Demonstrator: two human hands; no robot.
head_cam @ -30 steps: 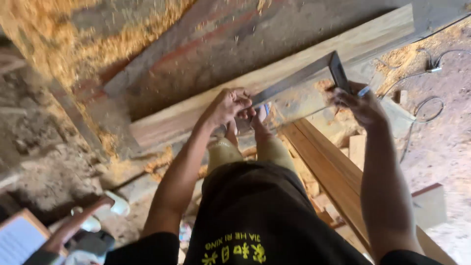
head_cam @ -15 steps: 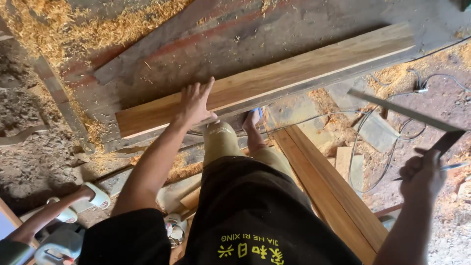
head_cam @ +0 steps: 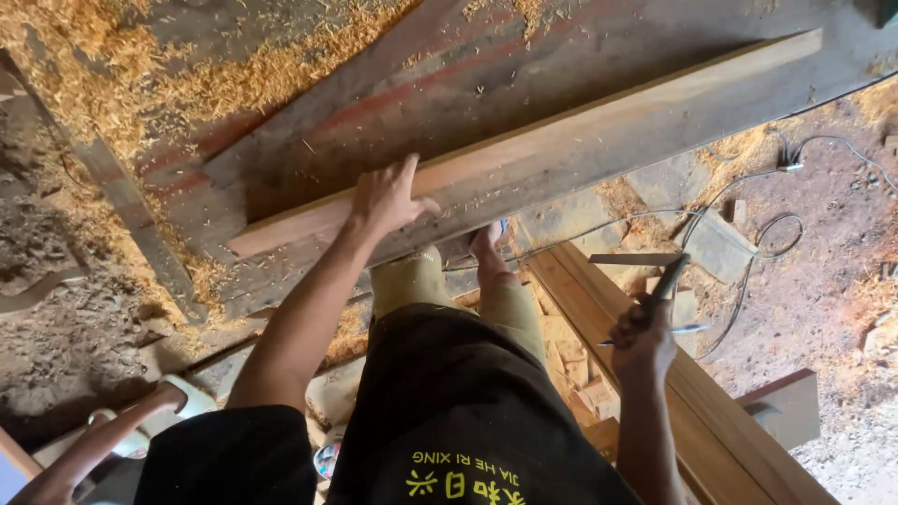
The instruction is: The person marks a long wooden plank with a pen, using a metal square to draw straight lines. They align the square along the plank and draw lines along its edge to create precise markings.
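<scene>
My left hand (head_cam: 385, 198) presses flat, fingers spread, on a long wooden plank (head_cam: 599, 126) that lies tilted on its edge across a dusty workbench (head_cam: 309, 122). My right hand (head_cam: 642, 344) hangs lower at my side, closed around the dark handle of a metal try square (head_cam: 655, 271) and a thin pen (head_cam: 687, 328). The square's blade points left, seen nearly end-on. My legs and feet (head_cam: 486, 245) stand below the bench edge.
Sawdust (head_cam: 112, 65) covers the bench's far left. A stack of planks (head_cam: 673, 393) runs along the floor at my right, with wood offcuts (head_cam: 571, 360) beside it. Cables (head_cam: 776, 215) loop over the dirt floor. Another person's arm (head_cam: 103, 440) and white sandals are at lower left.
My right hand took the try square off the plank and swung it out right, then down to my side. My left hand opened flat on the plank, which has tipped onto its edge.
</scene>
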